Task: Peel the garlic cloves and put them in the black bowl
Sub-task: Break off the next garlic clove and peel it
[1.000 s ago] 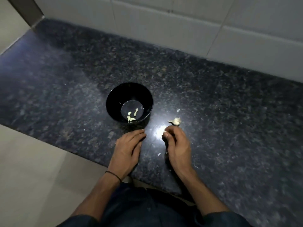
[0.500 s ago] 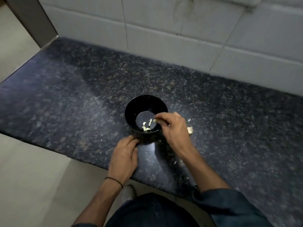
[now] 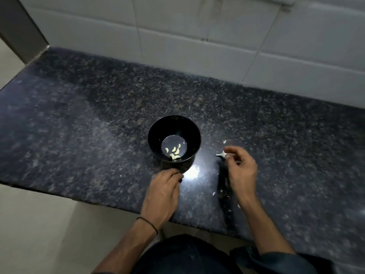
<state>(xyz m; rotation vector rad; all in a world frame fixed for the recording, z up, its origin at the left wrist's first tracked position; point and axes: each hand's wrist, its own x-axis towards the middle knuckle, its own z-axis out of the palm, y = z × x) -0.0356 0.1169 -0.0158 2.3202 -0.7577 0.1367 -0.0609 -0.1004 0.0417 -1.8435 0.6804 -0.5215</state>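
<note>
Speckled dark stone desk (image 3: 79, 135), its right end cut off. One glossy round black bowl (image 3: 156, 135) stands mid-desk. The left hand (image 3: 162, 192) lies flat, fingers relaxed and together, tips lost in shadow at the bowl's base. The right hand (image 3: 242, 171), blurred, curls its fingers at one papery garlic piece (image 3: 220, 154) right of the bowl — whether they pinch it I cannot tell. About six peeled cloves (image 3: 173, 149) lie in the bowl.

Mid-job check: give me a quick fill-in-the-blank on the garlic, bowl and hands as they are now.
1. The peeled cloves lie ____ the black bowl.
2. The garlic piece lies on the counter, on the bowl's ____ side.
3. The right hand pinches the garlic piece; the left hand rests on the ____.
Missing: inside; right; counter.
</note>
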